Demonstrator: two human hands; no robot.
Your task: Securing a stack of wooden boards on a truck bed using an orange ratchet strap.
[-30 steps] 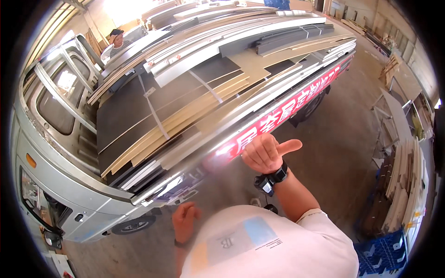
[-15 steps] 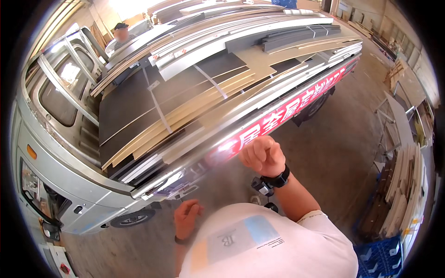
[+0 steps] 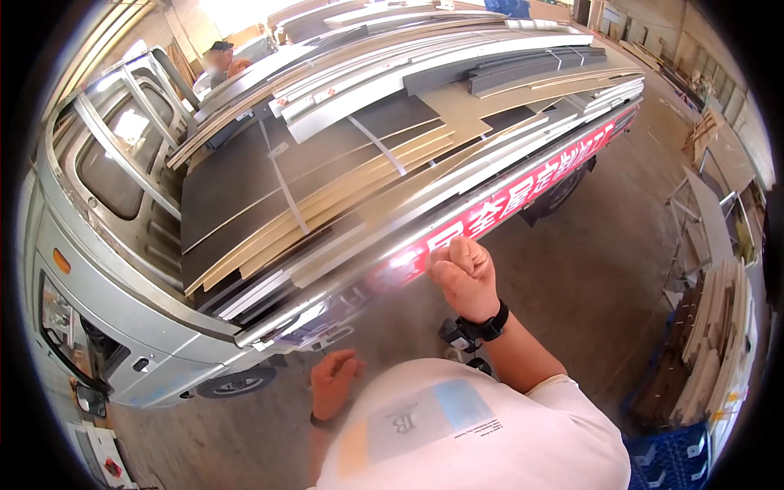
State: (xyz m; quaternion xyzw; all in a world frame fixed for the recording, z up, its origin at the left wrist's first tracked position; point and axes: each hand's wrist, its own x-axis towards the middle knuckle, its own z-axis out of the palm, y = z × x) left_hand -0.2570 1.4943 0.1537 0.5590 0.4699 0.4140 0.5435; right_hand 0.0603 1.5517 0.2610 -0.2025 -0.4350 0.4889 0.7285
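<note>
Head view shows the right hand [image 3: 464,279] clenched before the loaded light truck's [image 3: 175,359] red banner [image 3: 516,202], the left hand [image 3: 333,384] loosely half-curled, neither visibly gripping anything.

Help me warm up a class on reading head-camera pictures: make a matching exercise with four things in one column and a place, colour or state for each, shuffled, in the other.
Things:
1. right hand
2. left hand
3. truck
4. shirt

Descriptions:
A. silver-grey, carrying stacked boards
B. pale, with a printed front
C. curled, just below the red banner in the picture
D. low, left of the wearer's chest

Pairs: 1-C, 2-D, 3-A, 4-B
</note>
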